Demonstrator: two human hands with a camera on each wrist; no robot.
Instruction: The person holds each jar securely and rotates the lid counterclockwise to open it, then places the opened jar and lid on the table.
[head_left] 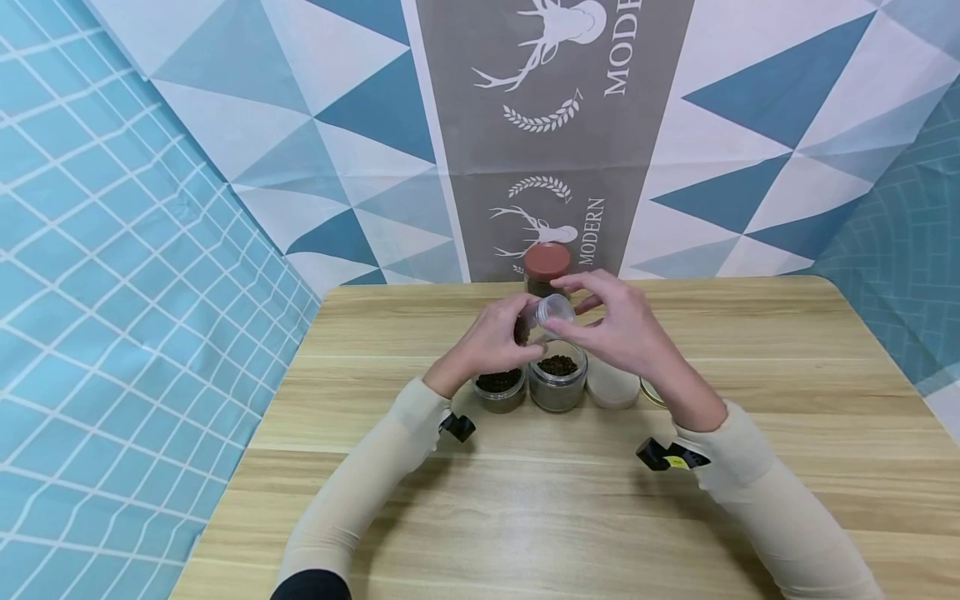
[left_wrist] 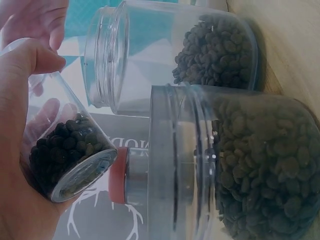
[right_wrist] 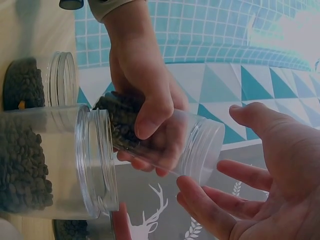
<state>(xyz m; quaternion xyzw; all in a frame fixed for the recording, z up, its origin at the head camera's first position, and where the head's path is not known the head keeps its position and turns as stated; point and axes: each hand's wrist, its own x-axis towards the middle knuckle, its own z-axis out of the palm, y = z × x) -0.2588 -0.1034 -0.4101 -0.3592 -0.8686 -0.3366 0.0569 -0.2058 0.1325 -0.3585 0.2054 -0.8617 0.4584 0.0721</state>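
Note:
My left hand (head_left: 487, 340) grips a small clear jar (right_wrist: 172, 132) around its side, thumb across the front. Dark beans (left_wrist: 65, 142) lie heaped toward its base, and the jar is tilted with its ridged, translucent whitish end (right_wrist: 207, 152) toward my right hand. The right hand (head_left: 618, 327) is spread about that end, thumb and fingers apart and fingertips close to its edge. Below both hands stands a lidless clear jar (head_left: 557, 393) partly filled with brown beans. To its left, a second lidless jar (head_left: 501, 402) holds darker beans.
Behind the hands stands a jar with a red lid (head_left: 547, 261). A whitish round lid (head_left: 612, 387) lies right of the lidless jars, with a gold-rimmed round piece (head_left: 651, 393) partly hidden by the right wrist. A patterned cloth (head_left: 540, 133) hangs behind the wooden table (head_left: 525, 517).

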